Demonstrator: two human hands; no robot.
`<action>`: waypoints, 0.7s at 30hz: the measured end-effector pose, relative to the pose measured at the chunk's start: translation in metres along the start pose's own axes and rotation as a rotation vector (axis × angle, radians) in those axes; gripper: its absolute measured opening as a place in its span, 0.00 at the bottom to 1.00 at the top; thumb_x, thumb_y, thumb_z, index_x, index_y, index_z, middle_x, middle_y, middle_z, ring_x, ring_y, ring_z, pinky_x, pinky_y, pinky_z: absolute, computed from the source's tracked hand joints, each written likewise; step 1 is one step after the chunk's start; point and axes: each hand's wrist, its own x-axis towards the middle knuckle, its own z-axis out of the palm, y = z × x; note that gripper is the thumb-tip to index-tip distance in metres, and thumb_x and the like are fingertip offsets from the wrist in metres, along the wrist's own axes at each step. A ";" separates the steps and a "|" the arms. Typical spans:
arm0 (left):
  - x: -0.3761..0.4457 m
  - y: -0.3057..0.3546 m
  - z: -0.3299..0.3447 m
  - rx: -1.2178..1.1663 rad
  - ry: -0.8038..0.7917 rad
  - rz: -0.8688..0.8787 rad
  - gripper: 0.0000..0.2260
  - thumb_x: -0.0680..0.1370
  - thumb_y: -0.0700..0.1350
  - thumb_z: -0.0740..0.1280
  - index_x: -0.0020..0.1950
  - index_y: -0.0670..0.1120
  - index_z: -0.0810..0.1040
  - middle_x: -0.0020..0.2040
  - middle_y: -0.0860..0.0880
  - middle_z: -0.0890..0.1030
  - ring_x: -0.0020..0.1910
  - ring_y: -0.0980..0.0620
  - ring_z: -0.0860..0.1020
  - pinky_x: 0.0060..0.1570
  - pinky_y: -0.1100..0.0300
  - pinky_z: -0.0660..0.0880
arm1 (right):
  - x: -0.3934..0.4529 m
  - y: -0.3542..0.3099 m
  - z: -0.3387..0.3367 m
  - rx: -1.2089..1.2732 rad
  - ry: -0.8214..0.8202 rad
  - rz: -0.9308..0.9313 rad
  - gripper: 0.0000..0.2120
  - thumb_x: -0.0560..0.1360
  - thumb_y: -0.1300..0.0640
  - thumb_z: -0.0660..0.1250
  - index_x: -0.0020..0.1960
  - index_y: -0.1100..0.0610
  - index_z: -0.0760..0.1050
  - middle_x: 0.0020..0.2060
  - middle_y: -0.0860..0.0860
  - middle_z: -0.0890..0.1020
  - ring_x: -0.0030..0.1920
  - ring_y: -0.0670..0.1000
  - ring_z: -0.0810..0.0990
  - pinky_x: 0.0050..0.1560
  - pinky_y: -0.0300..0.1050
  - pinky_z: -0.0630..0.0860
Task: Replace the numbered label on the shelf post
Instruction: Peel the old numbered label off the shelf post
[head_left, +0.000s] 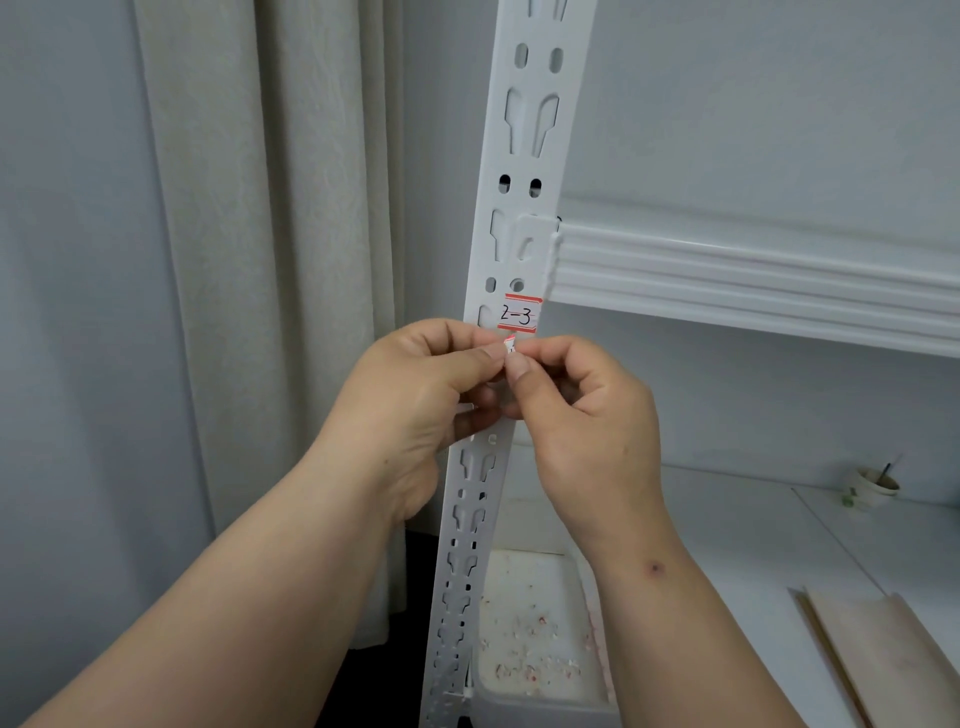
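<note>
Both hands pinch a small sticker scrap in front of the white shelf post, just below the "2-3" label.

The left hand (426, 384) comes up from the lower left with its forearm angled toward the slotted shelf post (511, 208), thumb pressed against the scrap (509, 345) and the other fingers curled behind the post. The right hand (582, 410) rises from the lower right, thumb and forefinger pinching the same scrap, remaining fingers folded into the palm. The label (518, 314), red-edged and handwritten "2-3", is stuck on the post just under the shelf beam (753, 280). A white tray (540, 691) speckled with paper bits sits beside the post's lower part.
</note>
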 end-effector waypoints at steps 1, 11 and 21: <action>0.000 0.000 0.000 0.013 0.009 0.006 0.08 0.76 0.35 0.68 0.39 0.45 0.79 0.31 0.48 0.76 0.25 0.57 0.74 0.41 0.56 0.79 | 0.001 -0.001 0.000 0.002 0.006 0.011 0.04 0.74 0.58 0.70 0.44 0.50 0.81 0.41 0.49 0.86 0.44 0.50 0.85 0.50 0.53 0.81; 0.004 -0.006 0.004 0.416 0.070 0.266 0.07 0.79 0.41 0.67 0.41 0.46 0.79 0.30 0.52 0.82 0.29 0.57 0.80 0.37 0.60 0.78 | 0.006 -0.003 0.002 0.043 0.063 0.105 0.05 0.75 0.59 0.69 0.42 0.55 0.82 0.34 0.50 0.86 0.36 0.48 0.85 0.42 0.44 0.82; 0.000 -0.006 -0.001 0.072 -0.162 0.156 0.13 0.78 0.37 0.64 0.45 0.50 0.87 0.36 0.50 0.83 0.38 0.53 0.76 0.51 0.56 0.74 | 0.015 -0.003 0.001 0.147 0.134 0.080 0.01 0.72 0.58 0.73 0.43 0.55 0.81 0.31 0.46 0.82 0.31 0.44 0.80 0.36 0.36 0.77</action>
